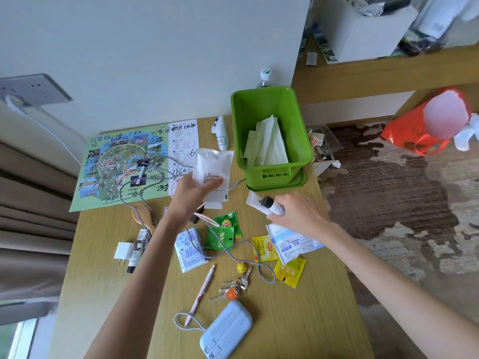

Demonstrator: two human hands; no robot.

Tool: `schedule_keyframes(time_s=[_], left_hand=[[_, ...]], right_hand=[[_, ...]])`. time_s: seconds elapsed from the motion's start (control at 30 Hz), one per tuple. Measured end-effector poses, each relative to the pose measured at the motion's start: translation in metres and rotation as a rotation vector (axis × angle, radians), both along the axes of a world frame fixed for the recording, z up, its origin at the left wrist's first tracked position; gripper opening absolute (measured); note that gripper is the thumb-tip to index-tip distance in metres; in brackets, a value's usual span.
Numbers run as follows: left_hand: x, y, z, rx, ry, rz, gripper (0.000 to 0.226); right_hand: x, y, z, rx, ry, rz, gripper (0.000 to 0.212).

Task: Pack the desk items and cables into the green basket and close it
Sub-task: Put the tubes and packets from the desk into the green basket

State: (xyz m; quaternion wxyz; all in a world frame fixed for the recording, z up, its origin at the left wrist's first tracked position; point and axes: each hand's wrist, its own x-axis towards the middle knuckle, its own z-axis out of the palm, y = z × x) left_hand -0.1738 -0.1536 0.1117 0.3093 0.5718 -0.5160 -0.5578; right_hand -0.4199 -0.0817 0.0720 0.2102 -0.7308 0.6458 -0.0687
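The green basket [300, 130] stands open at the desk's far right, with white sachets inside and its lid under it. My left hand [191, 195] holds a white pouch [213, 168] just left of the basket. My right hand [298, 216] grips a small white tube with a black cap [269, 204] in front of the basket. On the desk lie a grey braided cable [243, 244], green tea bags [223, 231], yellow tea bags [264, 248], a tissue pack [189, 250], keys [233, 287], a pink pen [201, 294], a blue power bank [226, 330] and a white charger plug [124, 251].
A colourful map sheet [124, 164] covers the desk's far left, with a marker and cable on it. A white remote-like device [220, 133] lies next to the basket. A wall socket [33, 89] is at left. Right of the desk edge are carpet and a red bag [414, 130].
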Motion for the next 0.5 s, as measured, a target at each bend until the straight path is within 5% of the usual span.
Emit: schedule_keyframes(time_s=[0.23,0.4,0.5], left_hand=[[-0.027,-0.031,0.016,-0.034,0.042,0.043,0.01],[-0.038,-0.057,0.024,-0.028,0.044,0.035,0.033],[-0.041,-0.074,0.028,-0.044,0.031,0.074,0.018]], right_hand=[[-0.017,-0.052,0.076,0.015,-0.547,-0.22,0.036],[-0.027,-0.126,0.082,0.054,-0.615,-0.433,0.032],[-0.023,-0.166,0.069,0.133,-0.589,-0.528,0.025]])
